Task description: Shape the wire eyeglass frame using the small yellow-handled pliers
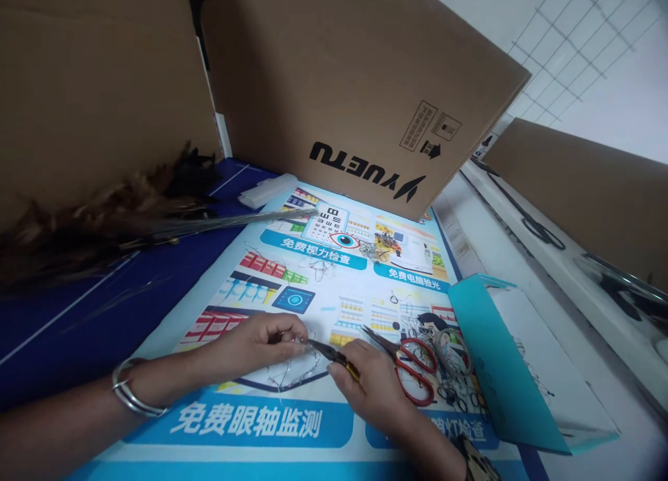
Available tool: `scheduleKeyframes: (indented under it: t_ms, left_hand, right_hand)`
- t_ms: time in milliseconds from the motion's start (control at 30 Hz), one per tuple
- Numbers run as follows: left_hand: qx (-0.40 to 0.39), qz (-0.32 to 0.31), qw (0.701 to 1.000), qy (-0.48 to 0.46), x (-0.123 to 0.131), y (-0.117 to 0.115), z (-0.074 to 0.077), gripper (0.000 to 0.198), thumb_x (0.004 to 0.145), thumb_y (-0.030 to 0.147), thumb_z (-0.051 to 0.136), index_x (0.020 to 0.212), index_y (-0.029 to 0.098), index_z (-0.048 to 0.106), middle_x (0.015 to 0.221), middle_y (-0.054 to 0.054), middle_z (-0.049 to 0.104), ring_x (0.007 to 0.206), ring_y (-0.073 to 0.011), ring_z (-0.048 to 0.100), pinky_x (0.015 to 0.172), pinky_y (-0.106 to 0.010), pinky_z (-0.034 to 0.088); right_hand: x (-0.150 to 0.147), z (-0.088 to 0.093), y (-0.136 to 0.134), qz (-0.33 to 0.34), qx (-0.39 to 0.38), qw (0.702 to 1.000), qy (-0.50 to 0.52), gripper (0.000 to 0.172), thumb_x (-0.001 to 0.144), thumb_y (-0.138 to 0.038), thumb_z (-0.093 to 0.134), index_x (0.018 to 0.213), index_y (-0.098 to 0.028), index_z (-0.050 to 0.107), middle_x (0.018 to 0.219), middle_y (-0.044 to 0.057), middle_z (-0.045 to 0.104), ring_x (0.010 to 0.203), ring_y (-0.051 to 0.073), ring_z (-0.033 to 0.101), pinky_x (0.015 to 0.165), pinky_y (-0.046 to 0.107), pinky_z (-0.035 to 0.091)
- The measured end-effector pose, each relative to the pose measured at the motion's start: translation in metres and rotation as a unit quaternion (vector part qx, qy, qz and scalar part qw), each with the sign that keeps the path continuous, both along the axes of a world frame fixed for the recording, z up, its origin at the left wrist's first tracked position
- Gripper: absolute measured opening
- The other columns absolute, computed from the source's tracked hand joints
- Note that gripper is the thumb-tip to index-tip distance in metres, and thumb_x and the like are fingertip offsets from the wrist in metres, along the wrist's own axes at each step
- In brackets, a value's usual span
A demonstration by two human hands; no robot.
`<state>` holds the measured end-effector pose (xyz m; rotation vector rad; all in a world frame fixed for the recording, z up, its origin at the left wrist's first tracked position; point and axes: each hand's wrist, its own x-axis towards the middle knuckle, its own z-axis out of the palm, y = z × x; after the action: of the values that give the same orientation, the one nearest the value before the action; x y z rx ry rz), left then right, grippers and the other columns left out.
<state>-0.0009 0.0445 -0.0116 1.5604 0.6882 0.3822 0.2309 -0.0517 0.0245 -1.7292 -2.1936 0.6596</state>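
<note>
Between the fingers of my left hand (268,340) is a thin wire piece (298,380), bent into a loop that hangs over the printed sheet. My right hand (373,378) grips pliers (338,356) with yellow and black handles. The dark jaws point left and meet the wire close to my left fingertips; whether they are closed on it is too small to tell. Just right of that hand lie scissors (417,390) with red handles, blades toward the upper left. Beside them rest a wire coil (453,349) and a tangle of small dark loops (459,396).
A teal box (477,349) with a white inside stands open at the right. Small metal bits (383,248) lie farther back. Brown feathers (130,195) and long thin wires (234,221) lie at left. Large cardboard sheets (334,84) wall off the back.
</note>
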Motion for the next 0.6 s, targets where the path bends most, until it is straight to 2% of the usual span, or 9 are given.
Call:
scheduleKeyframes:
  t_ms: [133, 300, 367, 500, 600]
  left_hand:
    - [0.002, 0.036, 0.999, -0.022, -0.0025, 0.0002, -0.0017, 0.025, 0.088, 0.041, 0.059, 0.096, 0.018, 0.064, 0.067, 0.006, 0.044, 0.06, -0.012, 0.041, 0.055, -0.023, 0.031]
    - [0.101, 0.033, 0.993, -0.043, -0.002, 0.0015, 0.0046, 0.014, 0.089, 0.03, 0.057, 0.088, 0.02, 0.065, 0.089, -0.002, 0.057, 0.082, -0.0179, 0.054, 0.073, -0.029, 0.041]
    - [0.105, 0.029, 0.993, -0.05, -0.0013, 0.0012, 0.0055, 0.014, 0.089, 0.03, 0.056, 0.089, 0.019, 0.064, 0.094, -0.003, 0.058, 0.083, -0.0181, 0.054, 0.074, -0.029, 0.042]
    - [0.052, 0.028, 0.998, -0.031, -0.0012, -0.0006, 0.0041, 0.019, 0.088, 0.034, 0.055, 0.096, 0.019, 0.063, 0.079, 0.001, 0.053, 0.067, -0.0143, 0.046, 0.06, -0.026, 0.037]
    - [0.04, 0.025, 0.999, -0.022, -0.0014, -0.001, 0.0035, 0.02, 0.088, 0.036, 0.057, 0.093, 0.017, 0.063, 0.073, 0.003, 0.048, 0.065, -0.0138, 0.044, 0.059, -0.026, 0.035]
  right_hand:
    - [0.002, 0.0003, -0.0003, -0.004, -0.016, 1.0, 0.023, 0.028, 0.096, -0.042, 0.047, 0.08, -0.02, 0.052, 0.079, 0.002, 0.059, 0.072, 0.015, 0.053, 0.059, 0.024, 0.029]
    - [0.0015, 0.0029, 0.0005, -0.005, -0.04, 0.998, 0.039, 0.031, 0.096, -0.042, 0.048, 0.075, -0.02, 0.049, 0.075, 0.0, 0.057, 0.067, 0.013, 0.051, 0.057, 0.024, 0.026]
    - [0.0009, 0.004, 0.0004, -0.004, -0.049, 0.998, 0.044, 0.031, 0.096, -0.042, 0.047, 0.074, -0.02, 0.049, 0.073, 0.0, 0.057, 0.066, 0.013, 0.05, 0.057, 0.024, 0.026]
    - [0.0003, 0.0057, -0.0003, -0.01, -0.064, 0.996, 0.053, 0.032, 0.096, -0.042, 0.047, 0.074, -0.02, 0.049, 0.073, 0.0, 0.058, 0.066, 0.012, 0.05, 0.056, 0.024, 0.026]
    - [-0.0001, 0.0067, -0.0006, -0.014, -0.068, 0.996, 0.057, 0.031, 0.096, -0.042, 0.048, 0.075, -0.02, 0.05, 0.075, 0.0, 0.059, 0.068, 0.013, 0.051, 0.057, 0.024, 0.026]
